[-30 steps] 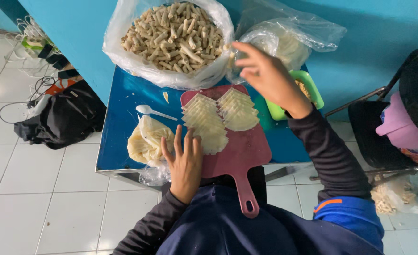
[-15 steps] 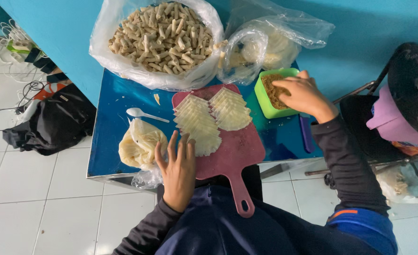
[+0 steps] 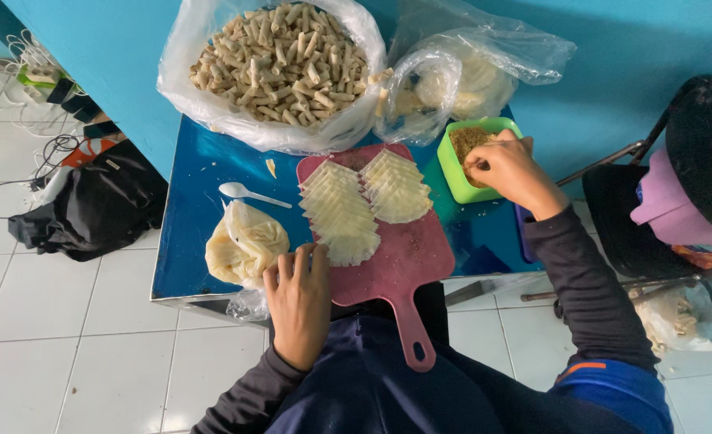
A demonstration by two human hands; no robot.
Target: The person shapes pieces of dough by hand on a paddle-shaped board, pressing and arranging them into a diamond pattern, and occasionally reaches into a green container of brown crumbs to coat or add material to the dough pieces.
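Your right hand [image 3: 510, 170] has dropped into the green tub [image 3: 456, 171] at 2 o'clock on the desk [image 3: 195, 217], its grip pinched narrow on the brown filling [image 3: 464, 141]. Your left hand [image 3: 298, 301] stays flat, fingers spread, at the pink cutting board's [image 3: 404, 257] 9 o'clock edge, touching the wrappers [image 3: 341, 213].

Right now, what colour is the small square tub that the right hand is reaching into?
Bright green plastic tub, seen in the head view.

L hand [image 3: 298, 301] flat, R hand [image 3: 507, 170] pinched.
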